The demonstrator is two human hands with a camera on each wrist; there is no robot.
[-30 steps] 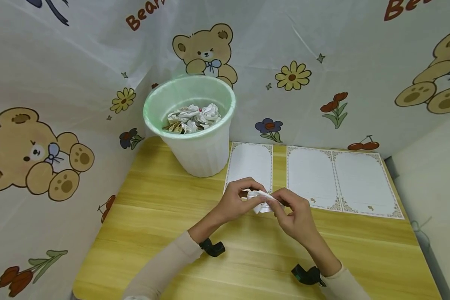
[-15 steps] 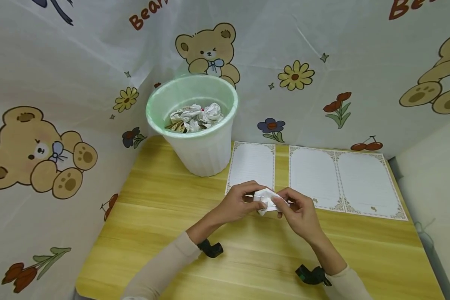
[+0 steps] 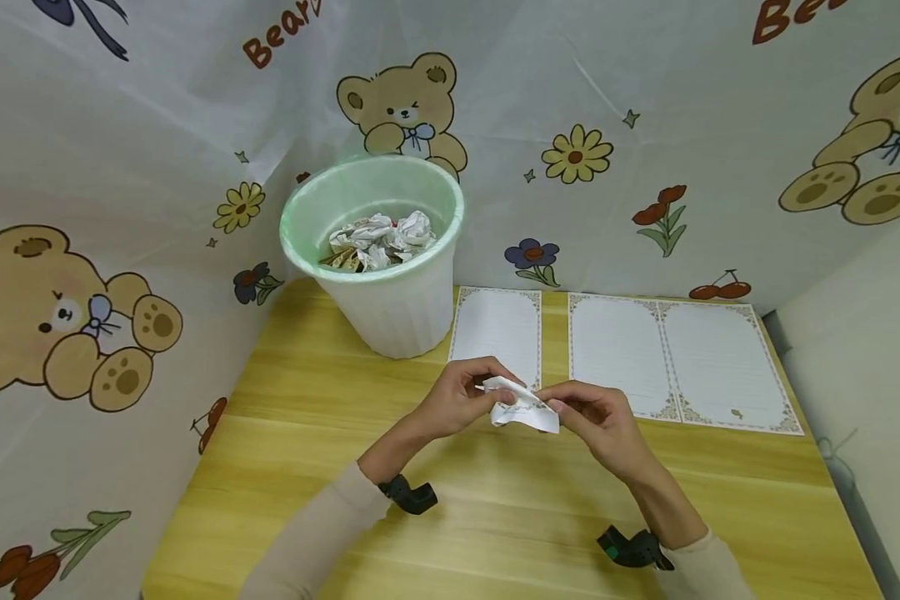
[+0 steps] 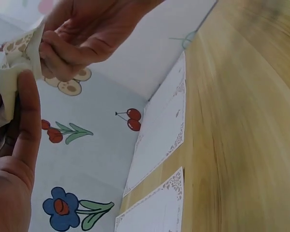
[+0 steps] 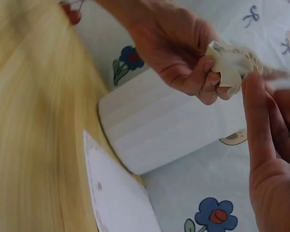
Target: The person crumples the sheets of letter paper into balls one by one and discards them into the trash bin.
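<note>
Between both hands, above the table, is a crumpled sheet of paper (image 3: 527,410), white with a brown printed border that shows in the left wrist view. My left hand (image 3: 457,400) pinches its left side between thumb and fingers. The thumb and fingers of my right hand (image 3: 603,425) pinch the right edge. In the right wrist view the paper (image 5: 229,67) looks folded and creased, and part of it is hidden behind the fingers.
A white bin (image 3: 401,317) with a green rim stands at the back left, holding several crumpled papers (image 3: 378,242). Flat bordered sheets lie along the table's back: a single sheet (image 3: 497,329) and a wider pair (image 3: 682,358). A printed cloth (image 3: 495,83) hangs behind.
The crumpled paper has been spread wider, and its lower right corner now hangs out flat. The hands have moved slightly apart. The view has shifted a little.
</note>
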